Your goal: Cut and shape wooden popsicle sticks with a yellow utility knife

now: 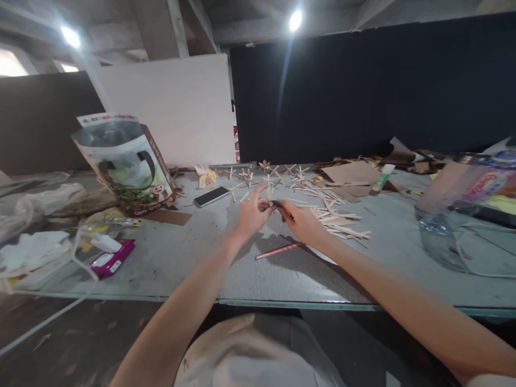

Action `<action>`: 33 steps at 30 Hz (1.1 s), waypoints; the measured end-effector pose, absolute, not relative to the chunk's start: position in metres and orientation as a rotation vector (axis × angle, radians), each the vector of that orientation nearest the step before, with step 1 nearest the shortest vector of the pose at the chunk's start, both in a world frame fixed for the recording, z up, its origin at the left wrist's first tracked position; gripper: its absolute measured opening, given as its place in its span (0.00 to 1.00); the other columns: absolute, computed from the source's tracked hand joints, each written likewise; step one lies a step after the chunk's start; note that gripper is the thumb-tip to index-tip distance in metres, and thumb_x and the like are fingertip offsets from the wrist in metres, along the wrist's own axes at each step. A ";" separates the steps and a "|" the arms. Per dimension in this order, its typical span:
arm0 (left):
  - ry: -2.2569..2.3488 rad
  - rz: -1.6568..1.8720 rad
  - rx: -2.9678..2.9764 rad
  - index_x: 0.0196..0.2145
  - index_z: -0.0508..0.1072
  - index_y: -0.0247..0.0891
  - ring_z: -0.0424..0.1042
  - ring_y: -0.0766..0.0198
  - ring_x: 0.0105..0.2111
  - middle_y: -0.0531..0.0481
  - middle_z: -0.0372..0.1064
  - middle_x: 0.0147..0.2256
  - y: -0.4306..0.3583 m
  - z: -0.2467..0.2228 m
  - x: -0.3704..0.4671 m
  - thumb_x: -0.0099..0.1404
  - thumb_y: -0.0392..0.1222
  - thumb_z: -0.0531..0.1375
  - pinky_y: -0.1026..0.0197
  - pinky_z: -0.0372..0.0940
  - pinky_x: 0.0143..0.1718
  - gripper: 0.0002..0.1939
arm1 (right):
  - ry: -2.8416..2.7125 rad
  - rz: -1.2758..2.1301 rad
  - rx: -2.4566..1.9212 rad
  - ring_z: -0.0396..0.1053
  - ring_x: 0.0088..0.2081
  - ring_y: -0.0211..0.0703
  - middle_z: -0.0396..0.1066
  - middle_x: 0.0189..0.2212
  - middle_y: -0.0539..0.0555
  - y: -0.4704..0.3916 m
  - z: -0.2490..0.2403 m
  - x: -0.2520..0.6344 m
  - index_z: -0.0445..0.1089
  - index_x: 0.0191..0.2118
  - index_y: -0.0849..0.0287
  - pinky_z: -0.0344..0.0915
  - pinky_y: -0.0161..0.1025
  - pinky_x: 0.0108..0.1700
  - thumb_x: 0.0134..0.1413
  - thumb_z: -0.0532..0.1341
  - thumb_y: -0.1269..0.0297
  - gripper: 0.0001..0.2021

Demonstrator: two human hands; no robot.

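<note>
The person's two hands meet near the middle of the frame, above a grey table (242, 282). The right hand (297, 219) is closed in a pinch on a small dark item (276, 203), which lies just right of the frame's centre, between the two hands; it is too small to identify. The left hand (253, 214) comes right up to it, one finger raised and the others curled in toward the thumb, leaving little gap; whether it grips the item or a stick, one cannot tell. Just right of the hands, thin wooden sticks (347, 232) lie in a loose pile, and beyond the fingertips several star-like stick clusters (244, 175) spread across the upper middle of the tabletop. A red pencil (278, 251) lies below the hands, its right end near the right forearm. A smartphone (212, 196) rests left of centre, and a large printed packet (129, 172) stands farther left. At the lower left is a magenta device (108, 263), near crumpled white tissue (36, 250). Right of centre, a glue stick (382, 178) with a green cap leans beside brown cardboard (349, 173).
</note>
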State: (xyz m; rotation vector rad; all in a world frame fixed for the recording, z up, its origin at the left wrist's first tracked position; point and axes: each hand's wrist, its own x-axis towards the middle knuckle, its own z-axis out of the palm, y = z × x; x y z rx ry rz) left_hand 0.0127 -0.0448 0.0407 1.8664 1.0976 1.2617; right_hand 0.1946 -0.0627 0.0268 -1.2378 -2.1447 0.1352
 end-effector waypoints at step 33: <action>1.220 1.177 1.970 0.62 0.66 0.45 0.83 0.58 0.42 0.50 0.83 0.37 -0.043 0.035 0.012 0.67 0.27 0.61 0.56 0.73 0.49 0.28 | -2.179 0.171 -1.332 0.78 0.35 0.49 0.81 0.35 0.58 -0.065 0.025 0.190 0.71 0.62 0.59 0.64 0.38 0.37 0.75 0.48 0.64 0.21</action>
